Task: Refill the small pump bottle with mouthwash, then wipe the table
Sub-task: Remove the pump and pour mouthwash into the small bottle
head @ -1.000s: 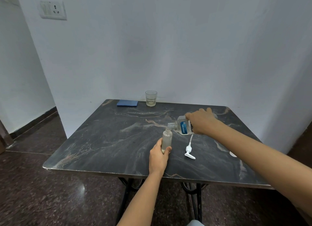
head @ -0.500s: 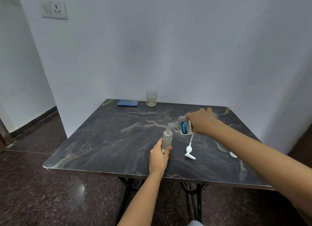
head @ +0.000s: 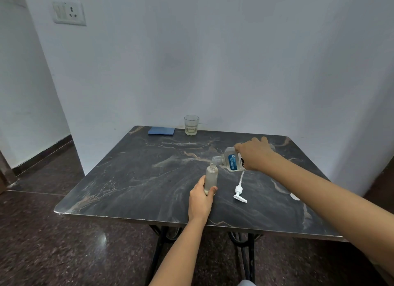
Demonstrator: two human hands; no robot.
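I see the bench (head: 132, 179) set against the wall, its far edge touching it. At the far edge, left of centre, a flat pad (head: 161, 131) lies on the bench, and just to its right a glass (head: 191, 125) stands upright. Nearer me, about mid-bench, the small pump bottle (head: 211, 179) stands upright in my left hand (head: 199, 200). Just above and to its right, the mouthwash bottle (head: 231, 162) lies tipped sideways in my right hand (head: 254, 153), its mouth over the small bottle's neck. The pump head (head: 239, 193) lies flat on the bench, right of the small bottle and below the tipped one. A wall socket (head: 69, 13) sits high on the wall, far left.
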